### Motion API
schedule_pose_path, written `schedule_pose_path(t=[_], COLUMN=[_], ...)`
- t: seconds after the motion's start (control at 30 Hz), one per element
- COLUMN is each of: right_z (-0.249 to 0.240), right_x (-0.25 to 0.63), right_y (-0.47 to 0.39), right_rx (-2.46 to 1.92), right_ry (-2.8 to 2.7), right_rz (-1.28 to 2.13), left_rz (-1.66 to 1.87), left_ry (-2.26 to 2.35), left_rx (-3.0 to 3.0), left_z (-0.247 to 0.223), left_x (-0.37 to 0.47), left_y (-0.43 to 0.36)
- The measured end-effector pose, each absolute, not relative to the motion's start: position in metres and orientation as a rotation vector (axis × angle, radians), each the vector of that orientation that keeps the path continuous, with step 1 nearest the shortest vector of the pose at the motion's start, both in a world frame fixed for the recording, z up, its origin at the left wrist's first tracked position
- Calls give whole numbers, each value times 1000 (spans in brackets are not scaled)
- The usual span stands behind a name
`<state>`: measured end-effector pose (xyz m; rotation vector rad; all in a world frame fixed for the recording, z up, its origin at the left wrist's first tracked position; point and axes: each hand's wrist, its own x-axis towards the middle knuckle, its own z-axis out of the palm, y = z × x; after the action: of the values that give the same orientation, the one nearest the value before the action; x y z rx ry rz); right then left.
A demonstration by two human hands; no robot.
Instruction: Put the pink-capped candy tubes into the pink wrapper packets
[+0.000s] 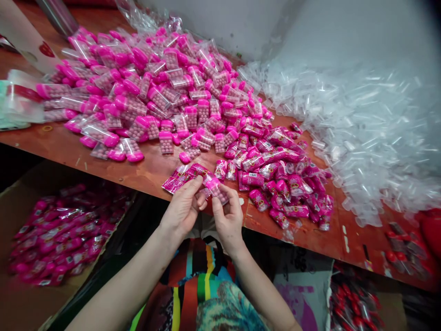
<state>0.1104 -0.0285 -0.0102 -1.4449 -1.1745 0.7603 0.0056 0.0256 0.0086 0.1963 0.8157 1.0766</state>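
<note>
My right hand [228, 219] pinches a small clear candy container [218, 191] with a pink cap and pale pink balls inside. Close beside it, my left hand [184, 207] is closed, thumb against fingers, at a shiny pink printed wrapper [197, 170] that reaches toward the cap. Whether the container is partly inside that wrapper I cannot tell. Flat pink wrappers [174, 182] lie at the table edge just beyond my left hand. A large heap of capped candy containers [165, 99] spreads over the table ahead. To the right, wrapped containers [284, 172] form a smaller pile.
A mound of clear plastic tubes [347, 124] covers the right of the red-brown table [151, 172]. Below at left, a cardboard box [15, 202] holds wrapped pink pieces. Red-capped containers [354, 294] fill another box at lower right. A metal post [58, 17] stands at back left.
</note>
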Motion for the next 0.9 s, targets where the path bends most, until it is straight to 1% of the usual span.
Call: schedule_pose_path(t=[0.17,0.37,0.53,0.63,0.77,0.9], right_z=[-14,-19,-20,-20,-17,-11], right_x=[112,116,116,114,115,122], right_y=[-31,-31,-30,-32,-32,-29], right_rx=[-1437,-1396,-1394,-1435,-1427,-1396], right_ry=[-1291,-1519,-1554,-1464,-1258,-1325], right_rz=[745,574,517,608,870,997], left_rz=[1042,974,891,866,859,887], left_ry=[827,857,825,810,836,903], left_rx=[260,250,194,194,292,418], left_z=[11,15,11,7,4,5], left_x=[6,5,7,9,10,9], left_y=[25,27,25,22,18,17])
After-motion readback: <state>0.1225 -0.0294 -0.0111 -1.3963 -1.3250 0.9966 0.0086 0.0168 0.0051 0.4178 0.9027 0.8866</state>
